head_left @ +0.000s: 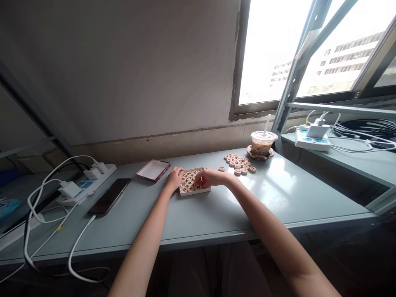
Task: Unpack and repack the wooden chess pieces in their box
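A shallow open box (195,192) holds rows of round wooden xiangqi pieces (189,178) with dark characters. My left hand (175,177) grips the box's left wall, its fingers over the rim. Over the box's right side my right hand (210,177) is bent downward, fingers closed around a xiangqi piece; the fingers partly hide it, and a bit of red shows there. Right of the box lies a single loose piece (222,168). Beyond it several more pieces (239,163) with reddish marks form a loose cluster on the table.
A red-edged box lid (154,170) lies upturned left of the box. A phone (110,196) on a charging cable and a power strip (88,183) with white cables are farther left. A drink cup with a straw (262,145) stands on a saucer at back right, beside a metal post (289,78).
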The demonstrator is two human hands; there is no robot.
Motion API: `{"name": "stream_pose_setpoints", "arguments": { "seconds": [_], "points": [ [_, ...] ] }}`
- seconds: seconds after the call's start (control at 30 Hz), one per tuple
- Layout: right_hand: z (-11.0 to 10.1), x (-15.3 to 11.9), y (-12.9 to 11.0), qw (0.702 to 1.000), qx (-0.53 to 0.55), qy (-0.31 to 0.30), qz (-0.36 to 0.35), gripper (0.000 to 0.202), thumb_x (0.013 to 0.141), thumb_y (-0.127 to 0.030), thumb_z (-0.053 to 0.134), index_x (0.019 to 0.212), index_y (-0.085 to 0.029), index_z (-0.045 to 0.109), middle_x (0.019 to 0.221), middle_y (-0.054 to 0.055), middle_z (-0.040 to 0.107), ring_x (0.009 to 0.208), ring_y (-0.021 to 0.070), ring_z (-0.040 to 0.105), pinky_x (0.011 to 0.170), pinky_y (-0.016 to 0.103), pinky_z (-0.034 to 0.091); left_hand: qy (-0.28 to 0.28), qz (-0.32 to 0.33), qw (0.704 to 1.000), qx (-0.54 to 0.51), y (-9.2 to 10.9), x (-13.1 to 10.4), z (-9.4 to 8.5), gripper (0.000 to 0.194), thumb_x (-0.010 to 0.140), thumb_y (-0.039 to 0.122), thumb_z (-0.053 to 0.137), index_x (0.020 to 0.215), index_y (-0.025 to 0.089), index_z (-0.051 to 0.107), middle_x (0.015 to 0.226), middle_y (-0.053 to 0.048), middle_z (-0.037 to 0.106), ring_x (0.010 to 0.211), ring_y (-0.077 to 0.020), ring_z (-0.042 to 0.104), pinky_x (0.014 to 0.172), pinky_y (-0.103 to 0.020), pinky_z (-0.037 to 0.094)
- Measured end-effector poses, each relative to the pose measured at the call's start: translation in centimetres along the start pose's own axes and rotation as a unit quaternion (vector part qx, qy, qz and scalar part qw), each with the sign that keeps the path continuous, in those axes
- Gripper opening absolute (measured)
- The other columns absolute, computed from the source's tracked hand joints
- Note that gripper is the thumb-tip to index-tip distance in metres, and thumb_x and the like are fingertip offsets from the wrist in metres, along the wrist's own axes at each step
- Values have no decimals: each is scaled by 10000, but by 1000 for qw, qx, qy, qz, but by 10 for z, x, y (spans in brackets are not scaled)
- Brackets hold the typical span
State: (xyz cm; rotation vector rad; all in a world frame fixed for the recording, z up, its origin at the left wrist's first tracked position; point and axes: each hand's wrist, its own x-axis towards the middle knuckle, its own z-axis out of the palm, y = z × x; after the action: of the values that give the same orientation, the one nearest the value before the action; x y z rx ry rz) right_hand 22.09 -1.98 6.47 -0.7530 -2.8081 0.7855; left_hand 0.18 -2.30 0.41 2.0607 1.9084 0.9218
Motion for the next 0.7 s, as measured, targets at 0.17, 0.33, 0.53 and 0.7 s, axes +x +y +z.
{"name": "stream_pose_setpoints", "arguments": {
  "seconds": [0.17, 0.33, 0.53, 0.7],
  "points": [
    [4, 2, 5, 999, 38, 9, 13, 335, 669, -98, 626, 978, -218, 677, 780, -23, 655, 669, 92, 567, 546, 167, 402, 4, 0, 1000, -7, 1, -2, -1, 245, 858, 187, 394, 902, 179, 635, 999, -76, 592, 905, -188, 572, 827, -302, 458],
    [-7, -5, -1, 998, 54, 5, 32, 239, 690, -125, 657, 920, -187, 657, 819, 1, 674, 720, 115, 598, 587, 186, 427, 2, -1, 1000, -9, 1, -2, -1, 245, 857, 184, 393, 910, 178, 632, 1007, -76, 587, 909, -187, 573, 824, -299, 458],
    [-24, -29, 20, 917, -245, 181, 256, 231, 762, -236, 666, 986, -181, 661, 1028, 103, 656, 951, 245, 579, 787, 335, 398, -10, -2, 1000, -6, 1, -1, -2, 244, 873, 205, 389, 930, 169, 624, 1034, -86, 587, 929, -196, 578, 838, -308, 457],
    [-25, -38, 33, 901, -252, 119, 333, 209, 817, -265, 579, 969, -168, 685, 945, 125, 669, 897, 248, 592, 754, 330, 385, -4, 3, 1000, -5, -1, 0, -1, 238, 870, 209, 401, 930, 176, 629, 1034, -85, 591, 949, -200, 571, 866, -315, 449]
  ]
}}
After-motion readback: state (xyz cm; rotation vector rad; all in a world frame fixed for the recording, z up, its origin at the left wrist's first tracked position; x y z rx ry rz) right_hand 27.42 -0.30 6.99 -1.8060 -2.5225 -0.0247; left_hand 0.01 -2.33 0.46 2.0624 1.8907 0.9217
